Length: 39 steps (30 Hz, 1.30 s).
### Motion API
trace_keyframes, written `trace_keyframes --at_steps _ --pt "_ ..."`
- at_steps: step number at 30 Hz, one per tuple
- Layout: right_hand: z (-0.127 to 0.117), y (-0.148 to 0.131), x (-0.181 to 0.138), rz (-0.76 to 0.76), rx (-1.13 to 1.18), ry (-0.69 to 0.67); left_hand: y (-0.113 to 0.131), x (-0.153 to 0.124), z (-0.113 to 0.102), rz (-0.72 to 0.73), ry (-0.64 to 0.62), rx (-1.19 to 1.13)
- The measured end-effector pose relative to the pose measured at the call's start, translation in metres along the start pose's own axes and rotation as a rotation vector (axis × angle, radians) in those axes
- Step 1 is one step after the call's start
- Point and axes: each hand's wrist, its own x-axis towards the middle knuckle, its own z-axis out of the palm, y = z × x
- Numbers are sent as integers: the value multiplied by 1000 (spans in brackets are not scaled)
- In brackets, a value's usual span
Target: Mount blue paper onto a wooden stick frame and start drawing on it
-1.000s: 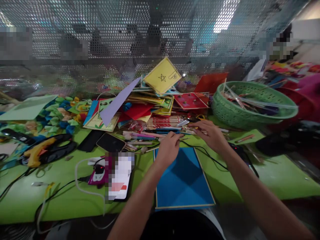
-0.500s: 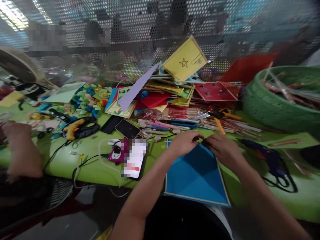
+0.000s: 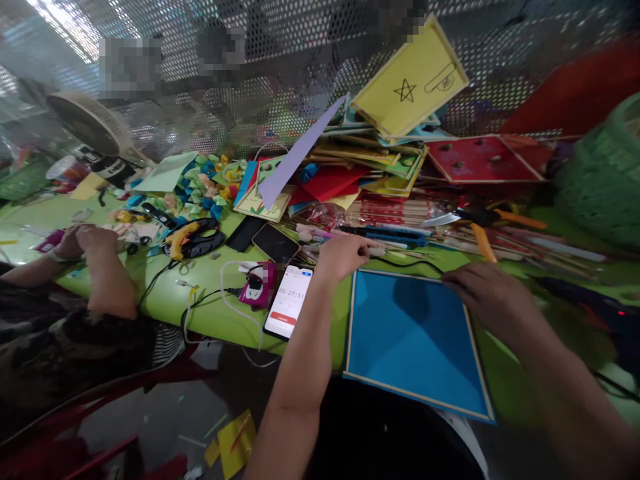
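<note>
A blue board [image 3: 410,340] edged with thin pale wooden strips lies in front of me at the table's near edge. My right hand [image 3: 493,297] is at its upper right corner, fingers together on the edge strip; the thumb is hidden. Just beyond the board's upper left corner is my left hand [image 3: 343,257], over the front of a heap of pens and thin sticks. Its fingers are curled in a pinch, and what lies between them is unclear. A dark glue gun [image 3: 600,310] with a small red light lies right of my right hand.
A lit phone [image 3: 289,303] and a purple power socket [image 3: 259,285] with cables sit to the left. Framed cards [image 3: 410,80], scissors [image 3: 480,217] and a green basket [image 3: 600,180] stand behind. Another person's hands [image 3: 93,241] work at far left near a yellow-handled glue gun [image 3: 183,240].
My hands have parted from the board's top edge: the left moved left to the pens, the right stayed at the upper right corner. The view has swung left.
</note>
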Motion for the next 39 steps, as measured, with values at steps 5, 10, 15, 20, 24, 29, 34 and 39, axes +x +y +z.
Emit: trace_keyframes --at_steps 5,10,15,20,24,29,34,39 --pt "4 0 0 9 -28 -4 -4 4 5 -24 -29 48" --pt "9 -3 2 1 -33 -4 -7 6 10 1 -74 83" --pt "6 -10 8 12 -26 -48 -5 9 15 47 -96 117" --pt "-8 0 4 137 31 20 -5 10 18 64 -85 150" --pt "-26 10 0 280 63 154 -6 11 18 55 -94 172" --pt "-31 10 0 287 128 101 -4 11 15 41 -116 196" --pt "-19 7 -1 202 132 16 -3 11 14 33 -132 211" --pt "-11 4 4 134 75 -11 -4 10 13 72 -101 211"
